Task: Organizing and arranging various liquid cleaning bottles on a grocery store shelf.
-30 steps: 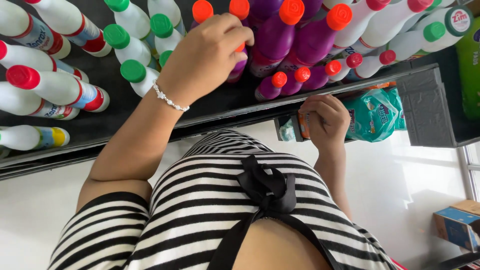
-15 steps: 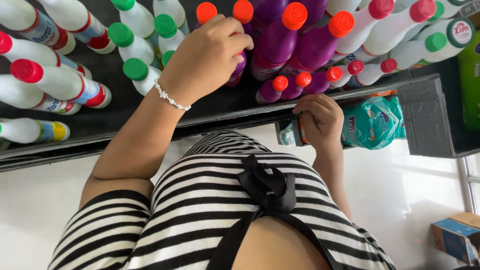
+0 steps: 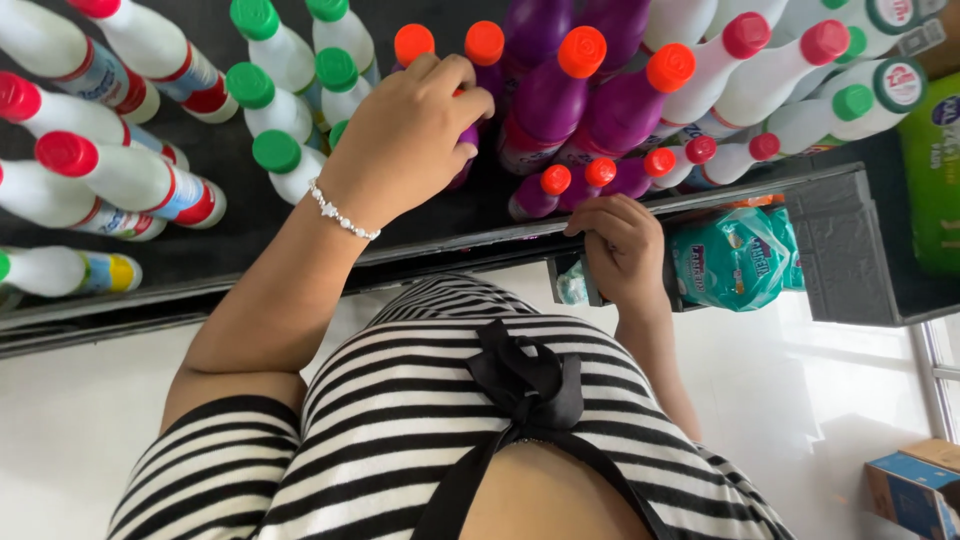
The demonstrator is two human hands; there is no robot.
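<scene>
A purple bottle with an orange cap (image 3: 470, 110) on the black shelf (image 3: 250, 235), near the top centre of the frame, is gripped by the left hand (image 3: 410, 135), whose fingers are curled around its neck. The right hand (image 3: 622, 250), fingers bent, is rested on the shelf's front edge just below the small purple bottles (image 3: 575, 185). The step in hand is judged to be seating or straightening that bottle among its neighbours; a steady, upright grip is called for so that adjacent bottles are not toppled.

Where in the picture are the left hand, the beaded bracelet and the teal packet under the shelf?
left hand (image 3: 415, 135): head view, back of the hand.
beaded bracelet (image 3: 340, 215): head view, beads across the wrist.
teal packet (image 3: 730, 260): head view, middle of its front.
</scene>
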